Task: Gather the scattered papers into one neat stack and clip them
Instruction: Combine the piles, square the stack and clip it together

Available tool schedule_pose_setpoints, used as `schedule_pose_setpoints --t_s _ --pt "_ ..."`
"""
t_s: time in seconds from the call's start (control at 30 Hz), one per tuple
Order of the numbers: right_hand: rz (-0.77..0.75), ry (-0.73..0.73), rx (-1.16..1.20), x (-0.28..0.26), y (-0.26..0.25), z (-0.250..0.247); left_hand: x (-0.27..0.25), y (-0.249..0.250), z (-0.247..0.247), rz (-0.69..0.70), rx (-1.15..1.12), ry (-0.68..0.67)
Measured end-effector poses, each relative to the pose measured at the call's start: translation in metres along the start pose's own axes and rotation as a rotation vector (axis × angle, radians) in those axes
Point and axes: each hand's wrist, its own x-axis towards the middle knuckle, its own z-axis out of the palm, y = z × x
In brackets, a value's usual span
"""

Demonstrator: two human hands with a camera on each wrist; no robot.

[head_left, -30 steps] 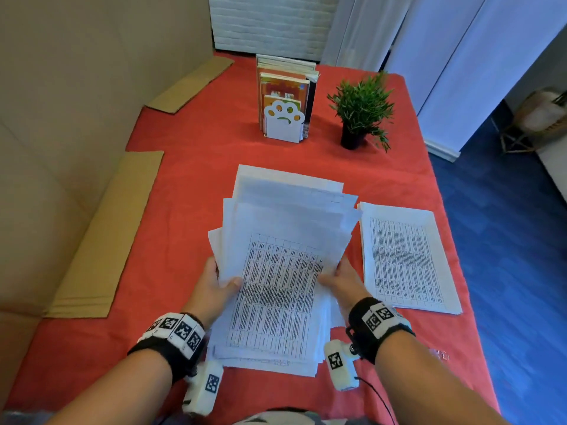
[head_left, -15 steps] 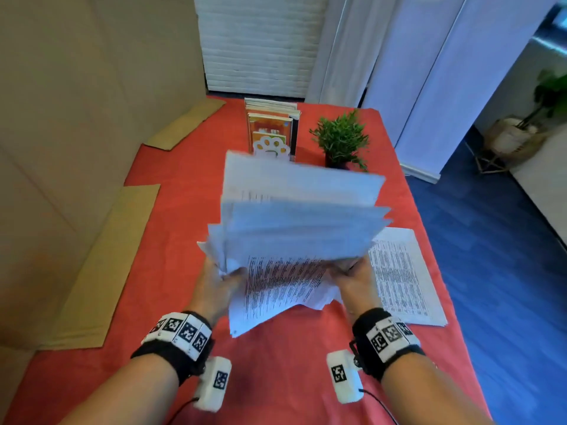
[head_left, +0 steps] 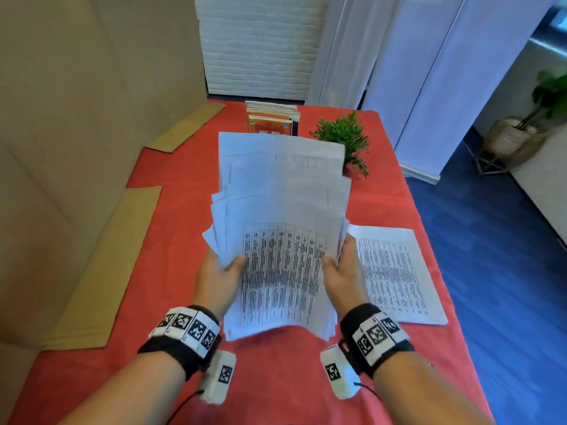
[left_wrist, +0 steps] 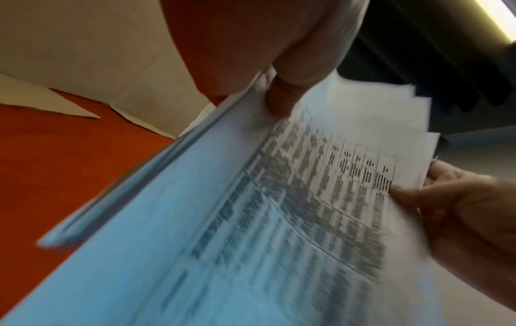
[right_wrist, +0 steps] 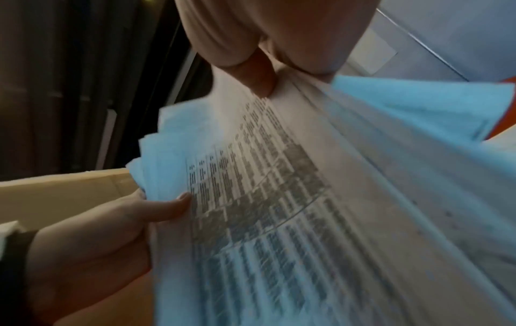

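Note:
A loose, uneven sheaf of printed papers [head_left: 282, 234] is held up off the red table, tilted toward me, its sheets staggered at the top. My left hand [head_left: 219, 271] grips its left edge, thumb on the front sheet [left_wrist: 279, 99]. My right hand [head_left: 342, 271] grips the right edge the same way, thumb on the print [right_wrist: 259, 75]. In both wrist views the papers [left_wrist: 251, 220] [right_wrist: 307, 209] are blurred. Another printed sheet [head_left: 395, 271] lies flat on the table to the right of my hands. No clip is in view.
A row of books [head_left: 271, 119] and a small potted plant [head_left: 345, 142] stand at the far end of the red table [head_left: 153, 210]. Cardboard strips [head_left: 104, 265] lie along the left side beside a cardboard wall. The table's right edge drops to a blue floor.
Both hands lifted the sheaf from lying flat on the table, raised it high, and now hold it upright and lower, facing me. The sheet on the right stayed put.

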Motion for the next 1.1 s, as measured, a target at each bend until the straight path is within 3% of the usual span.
schedule_pose_setpoints --t_s 0.1,0.3,0.4,0.63,0.87,0.97,1.1 --pt "-0.006 -0.014 0.079 -0.007 0.005 0.006 -0.007 -0.001 0.006 0.008 -0.027 0.008" --pt "0.170 -0.011 0.268 -0.014 0.010 0.006 -0.018 -0.018 0.002 -0.121 -0.156 -0.008" --pt "0.232 -0.005 0.424 -0.009 0.012 0.000 -0.013 -0.017 -0.006 -0.089 -0.183 0.005" --pt "0.401 -0.017 0.404 -0.009 0.029 0.000 -0.011 0.000 -0.007 0.057 -0.279 -0.006" --pt "0.370 -0.088 0.417 -0.015 0.032 -0.003 -0.023 0.038 0.009 0.264 -0.235 0.202" --pt "0.359 -0.082 0.438 -0.015 0.035 -0.004 -0.020 0.058 0.016 0.289 -0.304 0.273" --pt "0.358 -0.057 0.397 -0.017 0.041 -0.004 -0.012 0.073 0.018 0.258 -0.228 0.352"
